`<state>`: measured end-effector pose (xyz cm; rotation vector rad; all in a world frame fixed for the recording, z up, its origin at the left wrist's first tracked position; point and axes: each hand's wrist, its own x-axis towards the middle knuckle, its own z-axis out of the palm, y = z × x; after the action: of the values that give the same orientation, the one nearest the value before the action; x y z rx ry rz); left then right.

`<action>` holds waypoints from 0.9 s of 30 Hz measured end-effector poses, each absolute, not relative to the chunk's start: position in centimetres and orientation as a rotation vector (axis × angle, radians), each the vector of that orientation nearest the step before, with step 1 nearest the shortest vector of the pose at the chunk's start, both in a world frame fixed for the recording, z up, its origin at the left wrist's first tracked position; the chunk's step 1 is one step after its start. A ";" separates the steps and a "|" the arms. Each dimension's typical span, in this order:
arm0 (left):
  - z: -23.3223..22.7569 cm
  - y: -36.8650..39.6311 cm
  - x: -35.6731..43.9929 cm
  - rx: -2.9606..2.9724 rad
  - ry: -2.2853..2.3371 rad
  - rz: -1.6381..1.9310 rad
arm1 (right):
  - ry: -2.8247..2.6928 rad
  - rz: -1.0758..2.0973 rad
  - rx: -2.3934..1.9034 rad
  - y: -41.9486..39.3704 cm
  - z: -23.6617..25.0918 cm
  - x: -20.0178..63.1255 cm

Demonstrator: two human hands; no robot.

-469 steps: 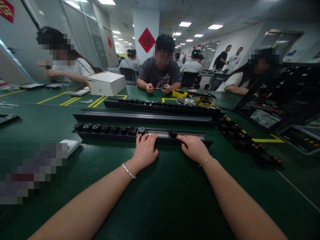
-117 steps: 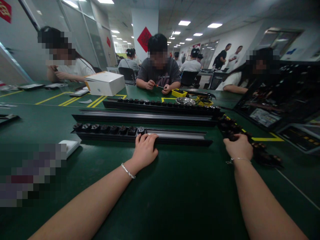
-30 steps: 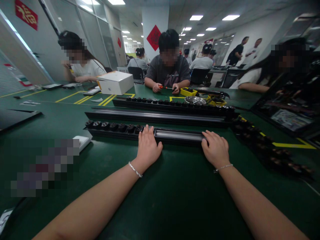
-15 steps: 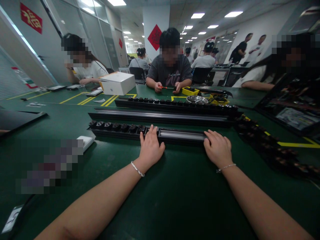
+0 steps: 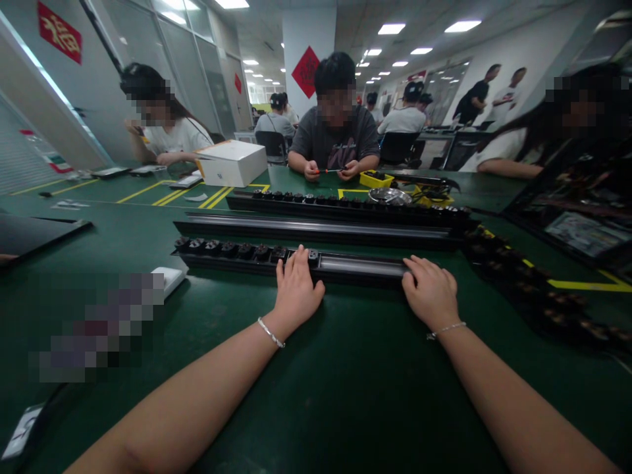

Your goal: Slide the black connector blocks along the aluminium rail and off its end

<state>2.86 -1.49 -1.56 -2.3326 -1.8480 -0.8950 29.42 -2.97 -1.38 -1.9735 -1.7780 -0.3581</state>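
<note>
A long black metal channel point(image 5: 363, 265) lies crosswise on the green table before me. Black blocks resembling socket modules point(image 5: 228, 249) sit in a row in its left part; the stretch right of them shows bare metal. My left hand point(image 5: 297, 284) rests across the channel, fingers stretched over the row and thumb spread apart on the near side. One block point(image 5: 313, 255) shows just right of those fingers; what lies beneath them is hidden. At the channel's right end, my right hand point(image 5: 431, 289) has its fingers curled over the edge, holding it.
Beyond lie a bare channel point(image 5: 316, 228) and another filled with blocks point(image 5: 345, 203). A dark chain of parts point(image 5: 548, 299) runs along the right. A white box point(image 5: 234, 164), yellow trays point(image 5: 376, 179) and a metal bowl point(image 5: 390, 197) stand farther back. Across the table, a person point(image 5: 336, 131) holds a screwdriver.
A block has come into view right of my left fingers, and the bare stretch now begins slightly farther right. Both hands stay nearly in place.
</note>
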 end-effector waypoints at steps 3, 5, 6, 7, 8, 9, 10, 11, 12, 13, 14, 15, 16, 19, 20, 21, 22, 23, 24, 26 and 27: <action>-1.6 -1.3 2.8 -2.313 -1.875 -0.891 | -1.781 -0.352 -1.977 -3.0 -1.2 29.4; -1.5 -1.3 2.7 -2.328 -1.879 -0.877 | -1.786 -0.341 -1.989 -3.0 -1.1 29.4; -1.4 -1.4 2.7 -2.339 -1.878 -0.871 | -1.790 -0.333 -1.996 -3.0 -1.0 29.3; -1.3 -1.5 2.7 -2.349 -1.877 -0.866 | -1.796 -0.326 -2.001 -3.0 -1.0 29.3; -1.2 -1.6 2.7 -2.356 -1.877 -0.866 | -1.802 -0.322 -2.005 -3.1 -0.9 29.3; -1.1 -1.6 2.7 -2.368 -1.870 -0.865 | -1.806 -0.319 -2.008 -3.1 -0.9 29.3; -1.0 -1.7 2.7 -2.367 -1.875 -0.870 | -1.810 -0.319 -2.010 -3.1 -0.8 29.3; -1.0 -1.8 2.7 -2.362 -1.889 -0.875 | -1.812 -0.322 -2.012 -3.1 -0.8 29.3; -1.0 -1.8 2.7 -2.378 -1.869 -0.876 | -1.816 -0.326 -2.012 -3.1 -0.9 29.4; -1.0 -1.7 2.7 -2.381 -1.864 -0.882 | -1.820 -0.334 -2.011 -3.0 -0.9 29.5; -1.0 -1.7 2.7 -2.377 -1.884 -0.881 | -1.824 -0.341 -2.007 -2.9 -1.0 29.5; -1.1 -1.6 2.7 -2.370 -1.910 -0.876 | -1.826 -0.346 -2.000 -2.9 -1.1 29.6; -1.1 -1.5 2.7 -2.372 -1.920 -0.869 | -1.824 -0.350 -1.993 -2.8 -1.2 29.7; -1.3 -1.3 2.7 -2.373 -1.918 -0.867 | -1.834 -0.360 -1.981 -2.6 -1.4 29.9; -1.4 -1.3 2.7 -2.370 -1.916 -0.869 | -1.840 -0.366 -1.984 -2.6 -1.4 30.0; -1.4 -1.3 2.7 -2.367 -1.914 -0.870 | -1.846 -0.371 -1.991 -2.6 -1.4 30.0; -1.5 -1.3 2.8 -2.358 -1.909 -0.873 | -1.847 -0.377 -2.000 -2.6 -1.4 30.0; -1.6 -1.3 2.8 -2.348 -1.902 -0.872 | -1.851 -0.381 -2.007 -2.6 -1.3 30.0; -1.6 -1.3 2.8 -2.335 -1.895 -0.870 | -1.856 -0.385 -2.012 -2.6 -1.2 29.9; -1.7 -1.4 2.8 -2.310 -1.880 -0.855 | -1.860 -0.391 -2.020 -2.7 -1.0 29.8; -1.7 -1.4 2.8 -2.304 -1.875 -0.845 | -1.860 -0.392 -2.023 -2.8 -1.0 29.7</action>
<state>2.80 -1.38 -1.66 -2.3037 -1.8750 -0.8449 29.68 -2.80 -0.96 -2.0227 -1.8599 -0.3921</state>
